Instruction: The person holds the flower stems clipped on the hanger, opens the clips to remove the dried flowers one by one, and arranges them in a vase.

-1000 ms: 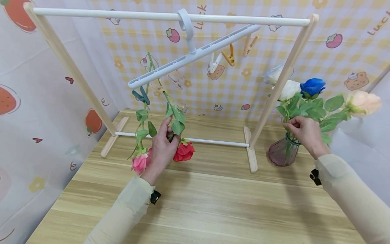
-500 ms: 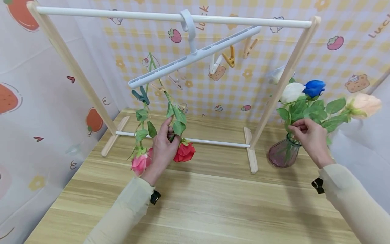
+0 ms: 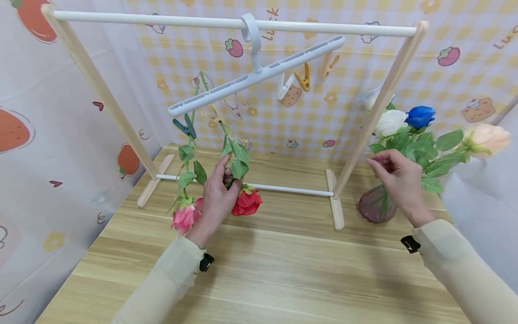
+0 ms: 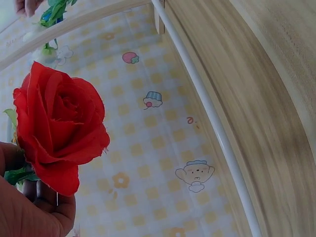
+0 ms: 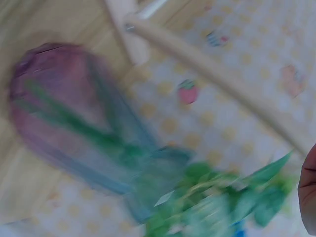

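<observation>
The red rose (image 4: 64,118) in the left hand (image 3: 218,193) has matt, cloth-like petals, slightly frayed at the edges; the leaves (image 3: 239,153) just above that hand look like soft fabric. Higher over it, the hanger (image 3: 259,74) is smooth plastic, and the pegs (image 3: 190,129) look plastic too. Beside the right hand (image 3: 399,183), the post (image 3: 376,118) is pale, matt wood. Beyond the left hand, the rod (image 3: 291,189) is smooth and glossy. Below the right hand, the vase (image 3: 374,210) looks like tinted, see-through glass. Under both hands, the desk (image 3: 283,270) shows wood grain with a soft sheen.
</observation>
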`<control>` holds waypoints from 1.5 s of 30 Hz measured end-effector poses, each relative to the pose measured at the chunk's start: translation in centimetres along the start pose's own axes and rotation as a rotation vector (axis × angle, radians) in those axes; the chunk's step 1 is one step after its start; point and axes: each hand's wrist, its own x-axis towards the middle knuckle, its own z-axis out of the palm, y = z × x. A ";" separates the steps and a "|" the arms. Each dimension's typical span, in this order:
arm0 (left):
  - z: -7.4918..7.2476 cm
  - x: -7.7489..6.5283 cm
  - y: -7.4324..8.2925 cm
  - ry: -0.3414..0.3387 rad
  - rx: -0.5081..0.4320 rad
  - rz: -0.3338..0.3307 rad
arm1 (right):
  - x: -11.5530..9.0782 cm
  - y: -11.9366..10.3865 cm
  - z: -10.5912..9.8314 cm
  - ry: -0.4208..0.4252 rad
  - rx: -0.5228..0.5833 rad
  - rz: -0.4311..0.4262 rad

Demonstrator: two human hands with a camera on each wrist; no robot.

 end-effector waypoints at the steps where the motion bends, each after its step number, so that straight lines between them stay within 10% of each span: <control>1: -0.1 0.0 0.1 0.002 0.003 0.003 | 0.3 -0.6 0.4 -0.008 0.014 -0.040; 13: -0.7 -0.5 0.8 0.006 0.029 0.059 | 4.2 -6.4 5.5 -0.180 -0.029 -0.490; 25: -1.5 -0.6 0.9 0.003 0.076 0.140 | 8.4 -11.3 9.5 -0.291 0.004 -0.622; 35: -2.5 -0.9 1.5 -0.038 0.109 0.048 | 11.1 -15.0 13.0 -0.388 -0.039 -0.689; 45: -3.0 -1.0 1.8 -0.030 0.135 0.070 | 13.2 -17.6 16.1 -0.425 -0.342 -0.913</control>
